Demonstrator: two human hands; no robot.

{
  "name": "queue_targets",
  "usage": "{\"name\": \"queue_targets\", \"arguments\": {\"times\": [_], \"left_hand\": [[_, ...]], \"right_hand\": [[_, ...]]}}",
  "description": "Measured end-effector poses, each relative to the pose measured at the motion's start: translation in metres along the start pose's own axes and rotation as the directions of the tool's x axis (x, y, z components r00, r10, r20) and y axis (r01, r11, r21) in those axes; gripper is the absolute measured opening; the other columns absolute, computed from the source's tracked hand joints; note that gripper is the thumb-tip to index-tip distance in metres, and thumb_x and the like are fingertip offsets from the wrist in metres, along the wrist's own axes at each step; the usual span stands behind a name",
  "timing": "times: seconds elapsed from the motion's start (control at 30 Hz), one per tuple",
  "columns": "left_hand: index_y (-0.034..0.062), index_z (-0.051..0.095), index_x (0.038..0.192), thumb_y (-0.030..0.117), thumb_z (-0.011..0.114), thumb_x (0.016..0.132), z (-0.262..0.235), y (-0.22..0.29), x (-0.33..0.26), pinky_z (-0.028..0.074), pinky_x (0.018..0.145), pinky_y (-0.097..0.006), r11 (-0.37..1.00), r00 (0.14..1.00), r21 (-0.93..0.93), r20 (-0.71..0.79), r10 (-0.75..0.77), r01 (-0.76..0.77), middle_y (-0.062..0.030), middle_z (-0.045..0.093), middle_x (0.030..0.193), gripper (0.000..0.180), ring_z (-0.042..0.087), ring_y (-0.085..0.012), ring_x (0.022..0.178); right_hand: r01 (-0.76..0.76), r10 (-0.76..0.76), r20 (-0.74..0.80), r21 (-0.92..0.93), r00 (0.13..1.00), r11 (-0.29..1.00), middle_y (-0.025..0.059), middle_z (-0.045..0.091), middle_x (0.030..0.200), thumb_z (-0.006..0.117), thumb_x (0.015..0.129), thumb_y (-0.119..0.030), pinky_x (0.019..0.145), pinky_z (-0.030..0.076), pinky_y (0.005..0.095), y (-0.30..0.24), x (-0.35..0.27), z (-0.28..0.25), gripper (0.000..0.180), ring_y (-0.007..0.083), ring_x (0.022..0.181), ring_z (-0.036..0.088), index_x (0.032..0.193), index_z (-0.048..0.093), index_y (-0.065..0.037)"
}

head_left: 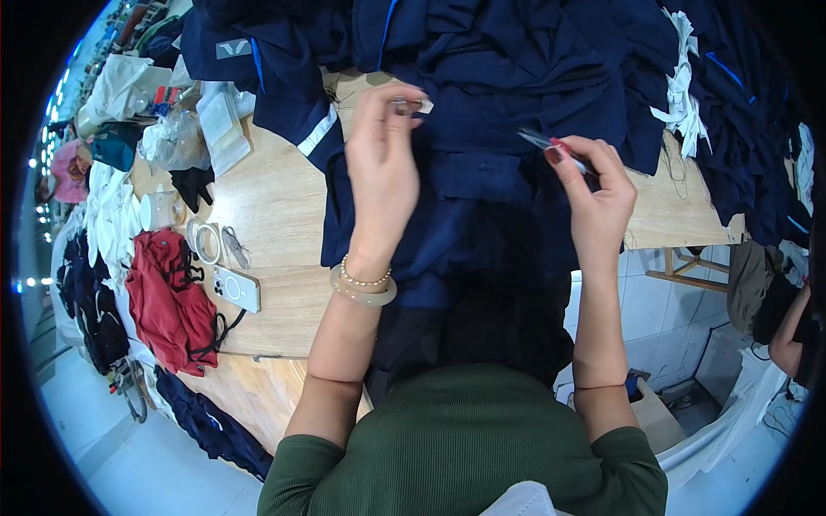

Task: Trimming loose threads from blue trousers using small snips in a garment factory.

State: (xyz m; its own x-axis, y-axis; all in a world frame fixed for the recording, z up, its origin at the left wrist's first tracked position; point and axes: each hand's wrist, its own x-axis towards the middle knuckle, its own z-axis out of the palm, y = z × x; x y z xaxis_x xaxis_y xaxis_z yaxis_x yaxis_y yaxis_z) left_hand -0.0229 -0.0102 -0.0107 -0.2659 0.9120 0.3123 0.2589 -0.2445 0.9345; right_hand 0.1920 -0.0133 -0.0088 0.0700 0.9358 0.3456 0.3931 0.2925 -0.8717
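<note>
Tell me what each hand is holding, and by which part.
Right hand: small snips, gripped at the handle, pointed end free. Left hand: small white piece, pinched at one end, the other sticking out; its kind cannot be told.

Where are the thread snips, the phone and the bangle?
Thread snips (537, 138): head view, on the blades.
Phone (237, 290): head view, on its back.
Bangle (366, 297): head view, on its near side.

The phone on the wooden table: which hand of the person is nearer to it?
Left. The left hand is above and right of the phone in the picture; the right hand, holding a slim metal-tipped tool, is much farther right, past the middle of the navy garment.
</note>
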Motion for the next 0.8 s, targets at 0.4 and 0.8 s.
{"name": "queue_targets", "arguments": {"times": [0.4, 0.8], "left_hand": [[0.0113, 0.066, 0.109, 0.033, 0.056, 0.102, 0.021, 0.022, -0.093, 0.029, 0.047, -0.017, -0.091, 0.393, -0.624, 0.591, -0.705, 0.776, 0.0017, 0.056, 0.085, 0.025, 0.036, -0.0014, 0.053], [0.0149, 0.053, 0.083, 0.027, 0.061, 0.1, 0.032, 0.017, -0.086, 0.026, 0.042, -0.018, -0.147, 0.436, -0.717, 0.559, -0.705, 0.681, 0.0041, 0.052, 0.069, 0.022, 0.033, -0.0021, 0.047]], "right_hand": [[-0.006, 0.006, 0.078, -0.005, 0.997, 1.0, 0.0038, 0.059, 0.083, 0.08, 0.079, -0.008, 0.071, 0.042, 0.0278, 0.022, -0.031, 0.002, 0.023, 0.0183, 0.079, 0.049, 0.099, 0.069, -0.004], [0.081, -0.071, 0.1, -0.097, 0.992, 0.992, 0.0026, 0.061, 0.085, 0.082, 0.077, -0.01, 0.068, 0.042, 0.0287, 0.018, -0.033, 0.009, 0.026, 0.019, 0.079, 0.048, 0.1, 0.07, -0.005]]}}
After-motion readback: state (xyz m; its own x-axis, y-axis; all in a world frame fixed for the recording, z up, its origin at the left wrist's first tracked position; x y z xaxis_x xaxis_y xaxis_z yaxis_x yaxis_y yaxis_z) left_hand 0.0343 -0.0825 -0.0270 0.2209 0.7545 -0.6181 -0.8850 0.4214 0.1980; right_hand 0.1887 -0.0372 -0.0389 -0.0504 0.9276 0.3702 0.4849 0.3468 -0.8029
